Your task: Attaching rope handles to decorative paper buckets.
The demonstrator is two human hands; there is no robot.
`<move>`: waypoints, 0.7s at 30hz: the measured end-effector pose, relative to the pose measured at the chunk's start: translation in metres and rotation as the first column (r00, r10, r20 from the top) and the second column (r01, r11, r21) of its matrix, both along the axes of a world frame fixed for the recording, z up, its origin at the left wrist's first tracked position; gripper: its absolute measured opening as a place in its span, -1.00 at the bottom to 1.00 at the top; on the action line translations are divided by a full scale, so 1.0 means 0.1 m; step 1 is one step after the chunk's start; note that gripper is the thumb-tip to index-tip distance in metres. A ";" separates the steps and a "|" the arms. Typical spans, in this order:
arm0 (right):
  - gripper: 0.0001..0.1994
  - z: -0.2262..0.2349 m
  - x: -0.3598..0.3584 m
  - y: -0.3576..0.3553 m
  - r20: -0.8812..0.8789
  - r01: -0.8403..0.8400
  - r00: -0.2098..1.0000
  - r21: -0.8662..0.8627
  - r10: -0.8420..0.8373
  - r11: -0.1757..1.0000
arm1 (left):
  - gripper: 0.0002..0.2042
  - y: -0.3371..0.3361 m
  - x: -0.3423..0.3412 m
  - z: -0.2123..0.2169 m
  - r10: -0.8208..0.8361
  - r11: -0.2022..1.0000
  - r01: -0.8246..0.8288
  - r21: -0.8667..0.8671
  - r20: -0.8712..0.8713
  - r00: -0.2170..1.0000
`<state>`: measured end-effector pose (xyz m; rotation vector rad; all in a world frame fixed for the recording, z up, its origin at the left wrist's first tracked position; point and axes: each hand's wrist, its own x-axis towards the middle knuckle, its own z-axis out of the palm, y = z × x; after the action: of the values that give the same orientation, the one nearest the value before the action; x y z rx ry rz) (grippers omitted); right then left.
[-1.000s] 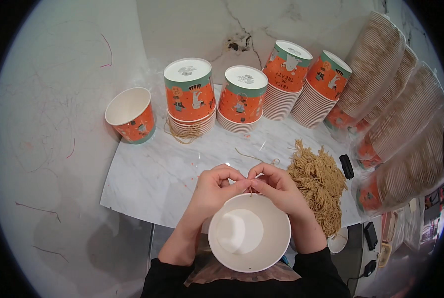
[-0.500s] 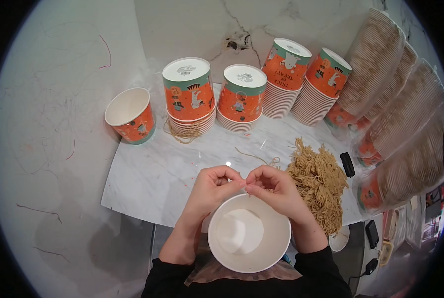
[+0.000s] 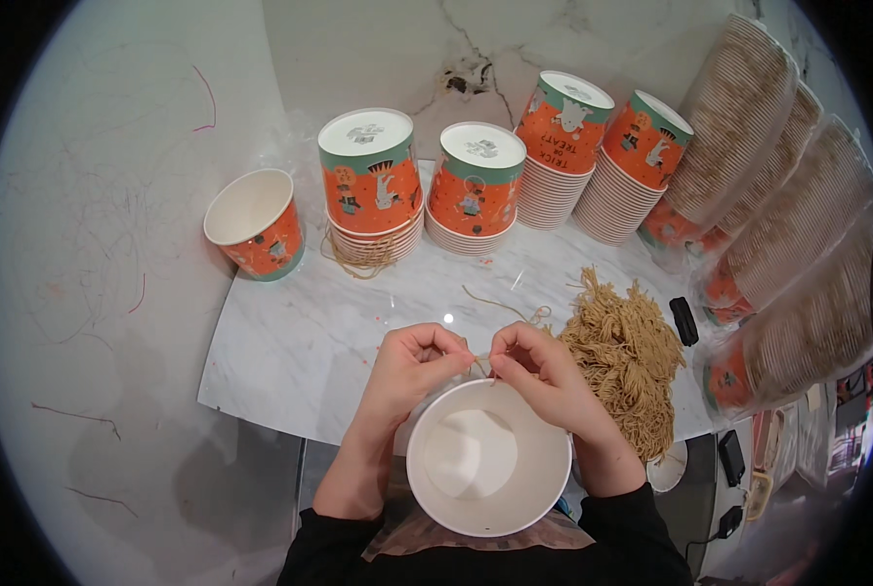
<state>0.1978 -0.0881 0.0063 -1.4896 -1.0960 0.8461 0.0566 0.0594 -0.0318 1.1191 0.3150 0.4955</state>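
At the far rim of the white bucket, the left hand and right hand pinch thin tan string, a bit farther apart than before. Light shines inside the bucket. Upside-down orange buckets stand stacked behind.

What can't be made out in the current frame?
Head view: how the string is looped; too thin, partly covered by the left hand and right hand.
Head view: outside of the near cup, hidden by its own rim.
Head view: the white round thing, partly covered by the yarn pile.
Head view: count of bagged cups, veiled by plastic.
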 end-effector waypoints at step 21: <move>-0.91 0.03 0.00 -0.03 0.101 -0.035 0.994 0.049 0.030 0.998 | -0.87 -0.01 -0.01 -0.04 -0.126 0.989 0.125 -0.072 0.001 0.992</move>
<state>0.1979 -0.0914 0.0093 -1.4885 -1.2099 0.7670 0.0557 0.0581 -0.0358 1.0625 0.2619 0.3681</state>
